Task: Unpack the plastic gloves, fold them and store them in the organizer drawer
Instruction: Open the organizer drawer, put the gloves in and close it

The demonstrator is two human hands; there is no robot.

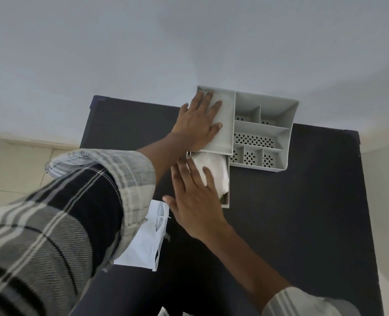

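Observation:
A grey plastic organizer point(287, 131) with several perforated compartments stands at the far edge of a black table. Its drawer point(227, 202) is pulled out toward me on the left side, and a folded wad of whitish plastic gloves point(218, 172) lies inside it. My left hand point(198, 124) lies flat, fingers spread, on the organizer's solid top panel above the drawer. My right hand point(195, 197) rests palm down with straight fingers on the gloves and the drawer's left edge. A white glove package point(145, 242) lies on the table under my left forearm.
The black table point(303, 224) reaches to the right and toward me. A pale wall rises right behind the organizer. Beige floor tiles point(11, 169) show to the left of the table.

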